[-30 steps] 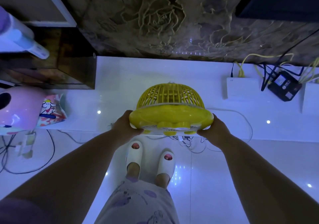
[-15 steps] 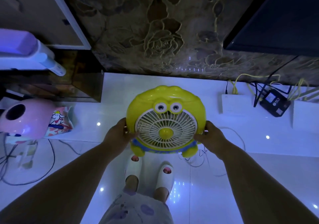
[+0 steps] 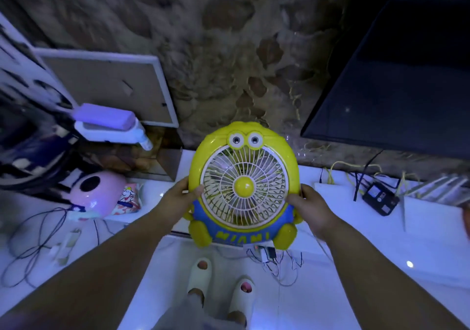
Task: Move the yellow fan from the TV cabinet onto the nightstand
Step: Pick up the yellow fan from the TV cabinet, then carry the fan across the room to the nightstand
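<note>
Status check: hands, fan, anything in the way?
Left hand, right hand grip yellow fan by its sides. Fan lifted, grille facing camera. Cord tangle dangling beneath.

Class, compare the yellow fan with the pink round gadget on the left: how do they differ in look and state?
The fan is yellow with a white grille and is held up by the left hand and right hand. The pink gadget has a dark round hole and rests untouched on the white cabinet. Both are rounded, glossy plastic.

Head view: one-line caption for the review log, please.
Both hands, left and right, hold the yellow fan upright by its sides, grille toward the camera, above the white TV cabinet.
</note>
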A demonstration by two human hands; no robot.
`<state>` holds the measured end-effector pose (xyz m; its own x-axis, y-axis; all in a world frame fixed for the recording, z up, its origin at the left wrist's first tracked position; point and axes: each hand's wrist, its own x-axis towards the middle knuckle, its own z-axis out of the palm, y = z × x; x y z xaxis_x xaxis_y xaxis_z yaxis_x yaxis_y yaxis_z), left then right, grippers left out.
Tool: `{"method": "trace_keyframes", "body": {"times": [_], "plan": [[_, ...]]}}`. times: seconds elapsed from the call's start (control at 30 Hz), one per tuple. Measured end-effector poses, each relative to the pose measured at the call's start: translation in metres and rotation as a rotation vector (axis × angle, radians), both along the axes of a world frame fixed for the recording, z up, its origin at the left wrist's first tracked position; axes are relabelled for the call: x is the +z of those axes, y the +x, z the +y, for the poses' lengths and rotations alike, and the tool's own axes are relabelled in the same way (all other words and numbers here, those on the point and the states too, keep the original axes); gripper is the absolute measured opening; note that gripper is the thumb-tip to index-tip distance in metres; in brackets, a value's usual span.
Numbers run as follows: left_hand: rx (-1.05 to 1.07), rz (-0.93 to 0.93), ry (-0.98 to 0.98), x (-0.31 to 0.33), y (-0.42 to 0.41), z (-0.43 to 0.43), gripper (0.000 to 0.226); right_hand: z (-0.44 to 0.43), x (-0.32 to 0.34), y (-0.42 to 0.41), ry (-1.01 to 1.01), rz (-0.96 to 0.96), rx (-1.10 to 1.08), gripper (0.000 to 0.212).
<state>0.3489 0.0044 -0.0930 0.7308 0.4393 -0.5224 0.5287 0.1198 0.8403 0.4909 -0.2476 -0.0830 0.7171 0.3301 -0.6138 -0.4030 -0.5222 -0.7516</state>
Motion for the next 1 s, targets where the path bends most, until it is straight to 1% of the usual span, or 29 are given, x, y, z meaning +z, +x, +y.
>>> {"method": "trace_keyframes", "body": {"times": [0.07,0.13,0.2,0.33,0.4,0.5,0.57,0.6,0.7,0.83,1.0], "plan": [[0.049,-0.035,-0.056,0.022,0.0,0.0,0.049,0.0,0.024,-0.002,0.052,-0.025,-0.014,0.013],[0.093,-0.081,-0.098,0.045,-0.001,-0.003,0.037,0.0,0.045,-0.003,0.108,-0.046,-0.041,0.013],[0.123,-0.124,-0.116,0.064,-0.001,-0.004,0.027,0.0,0.063,-0.004,0.161,-0.053,-0.051,0.018],[0.139,-0.164,-0.133,0.093,-0.009,0.004,0.026,0.003,0.09,-0.013,0.206,-0.083,-0.046,0.017],[0.136,-0.188,-0.133,0.106,-0.011,0.01,0.03,0.007,0.102,-0.017,0.206,-0.107,-0.045,0.017],[0.101,-0.212,-0.156,0.125,-0.01,0.019,0.051,0.014,0.117,-0.021,0.199,-0.156,-0.064,0.023],[0.071,-0.212,-0.201,0.134,-0.008,0.025,0.058,0.018,0.127,-0.023,0.2,-0.194,-0.094,0.025],[0.05,-0.212,-0.236,0.14,-0.005,0.028,0.056,0.019,0.132,-0.025,0.202,-0.208,-0.114,0.025],[0.016,-0.261,-0.31,0.156,0.003,0.036,0.038,0.019,0.149,-0.035,0.218,-0.239,-0.168,0.024],[0.03,-0.29,-0.321,0.177,0.009,0.042,0.037,0.015,0.172,-0.056,0.297,-0.314,-0.237,0.024],[-0.212,-0.407,-0.314,0.193,0.008,0.042,0.036,0.009,0.188,-0.091,0.379,-0.431,-0.431,0.025]]}}
